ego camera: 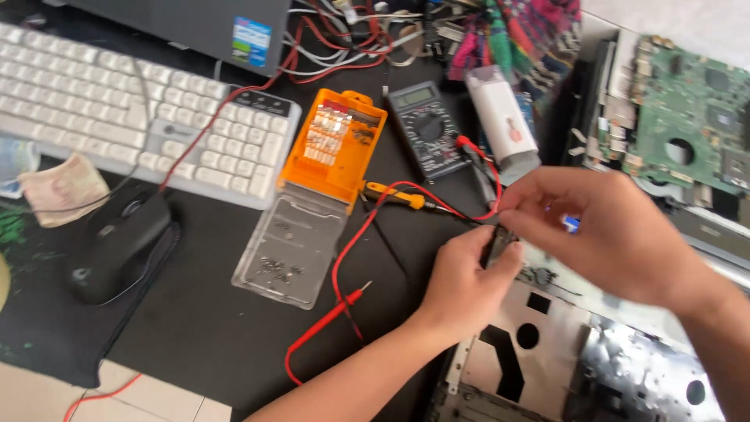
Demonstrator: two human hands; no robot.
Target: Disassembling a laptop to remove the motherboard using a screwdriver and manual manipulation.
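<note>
Dark small part (498, 244) pinched between left hand (467, 280), right hand (601, 227) fingertips

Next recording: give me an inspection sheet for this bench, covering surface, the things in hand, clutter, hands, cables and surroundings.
Surface: black mat over pale tiles.
Things in hand: small dark part, pinched by both hands over a metal laptop chassis.
Clutter: open orange bit case with clear lid, multimeter, yellow-handled screwdriver, white keyboard, black mouse, banknote.
Hands: left hand and right hand both closed on the part.
Cables: red probe lead looping across the mat; tangled red and white wires at the top.
Surroundings: green circuit board at right, colourful cloth.
</note>
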